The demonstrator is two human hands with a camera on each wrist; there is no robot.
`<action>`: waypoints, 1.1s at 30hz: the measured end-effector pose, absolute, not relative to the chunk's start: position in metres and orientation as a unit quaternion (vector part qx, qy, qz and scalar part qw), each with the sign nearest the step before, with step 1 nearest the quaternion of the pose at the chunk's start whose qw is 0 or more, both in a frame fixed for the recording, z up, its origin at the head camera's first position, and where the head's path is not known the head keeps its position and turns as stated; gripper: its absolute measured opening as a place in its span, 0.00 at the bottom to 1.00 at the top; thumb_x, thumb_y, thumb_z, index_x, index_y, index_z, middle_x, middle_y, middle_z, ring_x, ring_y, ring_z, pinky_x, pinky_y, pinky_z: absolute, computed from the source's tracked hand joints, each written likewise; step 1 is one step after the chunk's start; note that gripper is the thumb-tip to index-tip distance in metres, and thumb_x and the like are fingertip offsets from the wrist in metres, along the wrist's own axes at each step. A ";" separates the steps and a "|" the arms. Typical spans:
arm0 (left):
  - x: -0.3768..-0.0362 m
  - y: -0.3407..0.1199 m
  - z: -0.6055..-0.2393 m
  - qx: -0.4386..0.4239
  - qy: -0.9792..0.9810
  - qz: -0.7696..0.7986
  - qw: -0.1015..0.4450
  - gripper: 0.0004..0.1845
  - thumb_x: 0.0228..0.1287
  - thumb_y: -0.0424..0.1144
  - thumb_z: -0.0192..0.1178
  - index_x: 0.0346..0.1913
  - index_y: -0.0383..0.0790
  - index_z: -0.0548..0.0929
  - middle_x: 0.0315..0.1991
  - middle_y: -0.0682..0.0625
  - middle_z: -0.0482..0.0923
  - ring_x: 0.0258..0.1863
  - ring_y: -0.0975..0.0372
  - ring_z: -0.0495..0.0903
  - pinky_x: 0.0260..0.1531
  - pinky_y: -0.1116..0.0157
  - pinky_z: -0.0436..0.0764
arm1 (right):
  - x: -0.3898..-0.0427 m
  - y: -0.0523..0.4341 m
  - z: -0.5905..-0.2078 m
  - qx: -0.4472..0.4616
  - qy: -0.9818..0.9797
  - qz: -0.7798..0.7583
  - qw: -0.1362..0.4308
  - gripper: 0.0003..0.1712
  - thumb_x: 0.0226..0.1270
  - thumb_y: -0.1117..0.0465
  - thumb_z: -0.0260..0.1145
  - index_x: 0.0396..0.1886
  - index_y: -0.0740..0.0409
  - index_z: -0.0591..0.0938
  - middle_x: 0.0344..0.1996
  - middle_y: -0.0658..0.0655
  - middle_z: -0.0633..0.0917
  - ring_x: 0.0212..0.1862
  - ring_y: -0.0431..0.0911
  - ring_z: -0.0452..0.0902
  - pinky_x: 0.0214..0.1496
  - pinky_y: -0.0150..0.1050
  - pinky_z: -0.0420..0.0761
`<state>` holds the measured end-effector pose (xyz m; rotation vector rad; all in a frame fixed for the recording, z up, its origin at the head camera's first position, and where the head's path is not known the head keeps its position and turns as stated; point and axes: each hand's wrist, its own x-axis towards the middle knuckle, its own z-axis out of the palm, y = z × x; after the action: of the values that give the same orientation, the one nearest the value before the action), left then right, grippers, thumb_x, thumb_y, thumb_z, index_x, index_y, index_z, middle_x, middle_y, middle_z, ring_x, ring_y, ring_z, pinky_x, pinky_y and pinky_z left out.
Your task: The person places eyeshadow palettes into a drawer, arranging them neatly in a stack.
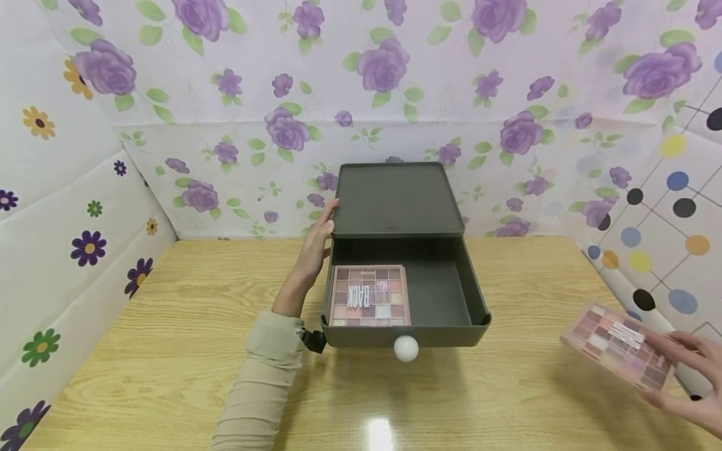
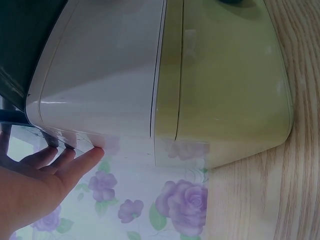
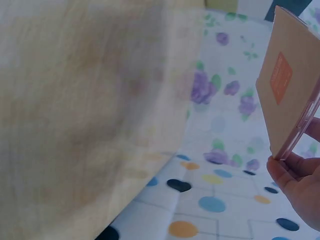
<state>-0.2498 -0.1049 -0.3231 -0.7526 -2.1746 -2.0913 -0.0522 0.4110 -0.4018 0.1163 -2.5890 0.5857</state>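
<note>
A dark grey-green drawer (image 1: 442, 285) with a white round knob (image 1: 406, 348) stands pulled out of a box (image 1: 397, 197) with a flat top. Inside, at the drawer's left, lies an eyeshadow palette (image 1: 369, 295) lettered "BACK". My left hand (image 1: 313, 250) rests along the box's left side; the left wrist view shows its extended fingers against the pale side panel (image 2: 102, 75). Off to the right, my right hand (image 1: 690, 376) pinches a second eyeshadow palette (image 1: 617, 344) by its edge, tilted above the table. In the right wrist view its plain back with an orange label (image 3: 281, 76) shows.
The box stands on a wood-grain table (image 1: 186, 351). Behind it hangs a flowered sheet (image 1: 242, 125), with a daisy-patterned sheet (image 1: 62, 263) at the left and a dotted sheet (image 1: 677, 238) at the right.
</note>
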 end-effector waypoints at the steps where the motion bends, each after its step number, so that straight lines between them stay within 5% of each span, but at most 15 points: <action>1: -0.250 -0.105 -0.323 -0.243 -0.699 -0.673 0.016 0.33 0.64 0.45 0.34 0.72 0.40 0.47 0.72 0.44 0.37 0.67 0.47 0.47 0.53 0.36 0.54 | -0.053 0.409 -0.399 0.051 -0.941 0.225 0.249 0.59 0.18 0.62 0.81 0.63 0.56 0.69 0.50 0.70 0.65 0.56 0.31 0.51 0.60 0.47 0.48; 3: -0.250 -0.105 -0.323 -0.244 -0.698 -0.673 0.015 0.33 0.64 0.45 0.33 0.72 0.40 0.46 0.72 0.43 0.37 0.68 0.48 0.45 0.53 0.36 0.53 | -0.053 0.405 -0.394 0.060 -0.935 0.237 0.257 0.60 0.16 0.63 0.81 0.64 0.50 0.70 0.49 0.68 0.65 0.52 0.20 0.43 0.59 0.48 0.48; 5: -0.250 -0.105 -0.323 -0.243 -0.700 -0.672 0.015 0.33 0.64 0.45 0.33 0.72 0.40 0.46 0.72 0.44 0.37 0.68 0.49 0.45 0.54 0.36 0.53 | -0.055 0.403 -0.388 0.067 -0.933 0.235 0.262 0.61 0.15 0.63 0.82 0.64 0.48 0.70 0.49 0.64 0.65 0.51 0.21 0.43 0.58 0.47 0.49; 11: -0.250 -0.105 -0.322 -0.241 -0.699 -0.673 0.013 0.33 0.64 0.45 0.34 0.72 0.41 0.46 0.72 0.44 0.37 0.67 0.48 0.46 0.54 0.36 0.54 | -0.060 0.398 -0.373 0.087 -0.934 0.222 0.265 0.60 0.19 0.61 0.81 0.65 0.52 0.68 0.53 0.69 0.64 0.56 0.33 0.50 0.54 0.60 0.48; 13: -0.250 -0.105 -0.322 -0.240 -0.699 -0.673 0.013 0.33 0.64 0.46 0.34 0.72 0.41 0.46 0.72 0.44 0.38 0.67 0.47 0.48 0.54 0.36 0.54 | -0.062 0.396 -0.368 0.103 -0.930 0.223 0.275 0.59 0.20 0.59 0.81 0.64 0.54 0.69 0.53 0.70 0.64 0.56 0.35 0.50 0.57 0.55 0.48; 16: -0.250 -0.105 -0.322 -0.237 -0.701 -0.672 0.011 0.33 0.64 0.46 0.34 0.72 0.42 0.47 0.72 0.45 0.37 0.66 0.46 0.48 0.53 0.36 0.54 | -0.065 0.394 -0.360 0.127 -0.924 0.210 0.293 0.58 0.19 0.54 0.81 0.62 0.56 0.71 0.52 0.66 0.67 0.54 0.31 0.50 0.54 0.53 0.51; 19: -0.249 -0.104 -0.322 -0.237 -0.704 -0.670 0.011 0.33 0.64 0.46 0.34 0.72 0.42 0.47 0.72 0.45 0.37 0.66 0.46 0.47 0.53 0.36 0.53 | -0.069 0.390 -0.351 0.146 -0.919 0.199 0.307 0.59 0.15 0.51 0.81 0.61 0.56 0.73 0.52 0.50 0.68 0.52 0.26 0.47 0.55 0.44 0.52; 21: -0.249 -0.104 -0.322 -0.236 -0.704 -0.670 0.011 0.33 0.64 0.46 0.33 0.72 0.42 0.47 0.72 0.45 0.36 0.67 0.47 0.46 0.53 0.35 0.53 | -0.071 0.387 -0.346 0.150 -0.919 0.195 0.309 0.59 0.15 0.49 0.81 0.61 0.56 0.73 0.51 0.47 0.67 0.52 0.26 0.48 0.53 0.47 0.52; 24: -0.249 -0.104 -0.322 -0.234 -0.705 -0.669 0.011 0.33 0.64 0.46 0.34 0.72 0.42 0.47 0.72 0.45 0.36 0.67 0.47 0.45 0.53 0.35 0.53 | -0.073 0.383 -0.339 0.158 -0.919 0.192 0.306 0.58 0.20 0.46 0.79 0.62 0.54 0.71 0.51 0.53 0.68 0.53 0.41 0.56 0.58 0.49 0.52; 27: -0.249 -0.104 -0.322 -0.233 -0.706 -0.669 0.011 0.32 0.65 0.46 0.34 0.72 0.42 0.47 0.72 0.46 0.37 0.67 0.46 0.45 0.53 0.36 0.53 | -0.076 0.380 -0.334 0.165 -0.915 0.206 0.305 0.56 0.27 0.40 0.77 0.64 0.50 0.70 0.54 0.54 0.68 0.53 0.46 0.56 0.57 0.57 0.51; 31: -0.249 -0.104 -0.321 -0.234 -0.704 -0.670 0.013 0.32 0.65 0.45 0.34 0.72 0.42 0.47 0.72 0.45 0.37 0.66 0.46 0.47 0.53 0.36 0.54 | -0.081 0.376 -0.326 0.178 -0.911 0.207 0.309 0.56 0.27 0.37 0.75 0.63 0.47 0.71 0.55 0.51 0.67 0.54 0.48 0.57 0.60 0.52 0.50; 33: -0.249 -0.105 -0.321 -0.234 -0.704 -0.670 0.013 0.32 0.65 0.46 0.34 0.72 0.41 0.47 0.72 0.45 0.37 0.66 0.46 0.48 0.53 0.36 0.54 | -0.083 0.373 -0.320 0.181 -0.916 0.196 0.299 0.56 0.27 0.37 0.75 0.64 0.47 0.69 0.54 0.59 0.68 0.53 0.55 0.57 0.58 0.56 0.51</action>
<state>-0.2486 -0.1045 -0.3208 -0.7302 -2.1946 -2.0872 -0.0827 0.3731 -0.3202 0.4797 -2.4333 0.5200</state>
